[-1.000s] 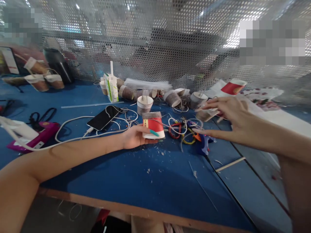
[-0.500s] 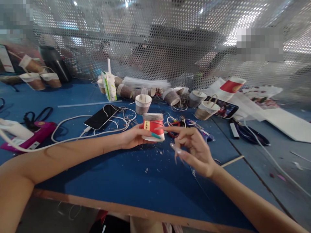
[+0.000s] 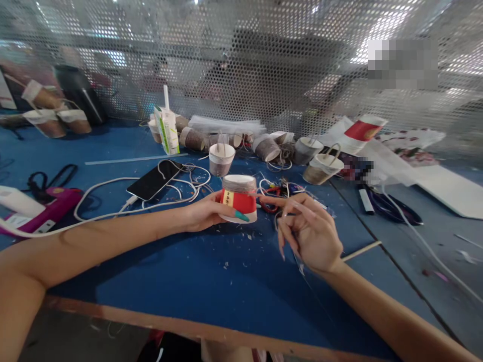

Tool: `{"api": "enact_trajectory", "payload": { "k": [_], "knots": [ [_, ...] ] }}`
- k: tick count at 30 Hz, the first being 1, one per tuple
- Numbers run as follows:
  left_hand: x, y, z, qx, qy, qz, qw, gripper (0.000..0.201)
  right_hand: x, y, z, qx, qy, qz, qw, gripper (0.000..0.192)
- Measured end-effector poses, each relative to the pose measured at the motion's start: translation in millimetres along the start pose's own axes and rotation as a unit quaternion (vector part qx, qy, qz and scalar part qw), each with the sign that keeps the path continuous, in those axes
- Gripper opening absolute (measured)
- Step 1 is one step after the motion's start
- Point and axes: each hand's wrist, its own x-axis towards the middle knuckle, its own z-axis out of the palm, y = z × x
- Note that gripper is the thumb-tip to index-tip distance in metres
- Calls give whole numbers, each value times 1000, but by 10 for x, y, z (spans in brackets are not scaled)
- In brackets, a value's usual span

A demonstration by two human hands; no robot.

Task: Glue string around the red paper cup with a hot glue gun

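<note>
My left hand (image 3: 206, 212) grips an upside-down red and white paper cup (image 3: 239, 198) whose upper band is wound with brown twine; the cup rests on the blue table (image 3: 211, 281). My right hand (image 3: 309, 231) hovers just right of the cup, fingers spread, forefinger stretched toward the cup's side. Whether thin twine runs between its fingers I cannot tell. A tangle of wire, red scissors (image 3: 272, 192) and twine lies right behind both hands.
Several twine-wrapped cups (image 3: 322, 168) line the back by the perforated metal screen (image 3: 241, 65). A phone (image 3: 154, 180) on a white cable, a green carton (image 3: 166, 128), a pink tool (image 3: 45, 213) and a wooden stick (image 3: 360, 250) lie around.
My right hand came back from the far right, where it set down a twine-wrapped cup, to beside the red cup. The left hand tilted the cup slightly upward.
</note>
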Motion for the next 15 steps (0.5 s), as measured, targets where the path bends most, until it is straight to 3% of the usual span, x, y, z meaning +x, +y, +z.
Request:
{"api": "enact_trajectory", "payload": {
  "k": [5,7,10,12,15],
  "knots": [
    [-4,-21,16,-5,30,4,1000,53,-19,30,-26,-29,82,-97,991,21],
    [6,-38,20,-2,33,11,999,53,-67,43,-2,-68,41,-95,992,19],
    [17,-57,22,10,23,20,999,52,-129,67,29,-128,-85,-49,987,17],
    [17,-62,18,11,22,24,999,53,-144,87,32,-146,-135,-31,980,20],
    [13,-60,-2,1,23,23,999,55,-133,109,22,-137,-114,-38,983,20]
  ]
}}
